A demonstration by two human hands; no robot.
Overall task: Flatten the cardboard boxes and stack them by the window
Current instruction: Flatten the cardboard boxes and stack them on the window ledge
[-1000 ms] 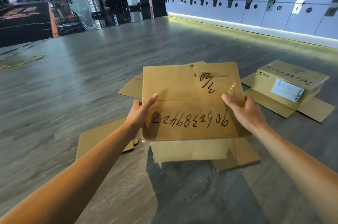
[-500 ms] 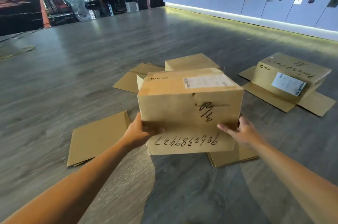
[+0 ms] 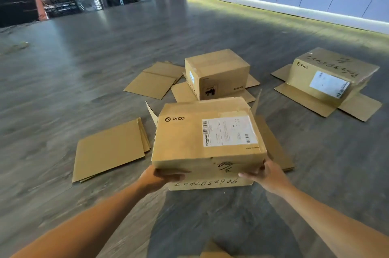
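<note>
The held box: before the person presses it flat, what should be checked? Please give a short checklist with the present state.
1. Left hand grips held box: ok.
2. Right hand grips it: ok.
3. Flaps free, untaped: far flaps stick up; bottom cannot tell.
4. Box empty: cannot tell.
5. Bare floor below it: ok.
6. Other boxes apart: middle box and right box stand clear: ok.

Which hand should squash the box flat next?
Probably the left hand: its thumb already lies across the near face of the brown cardboard box with the white label, while the right hand only cups the lower corner.
</note>
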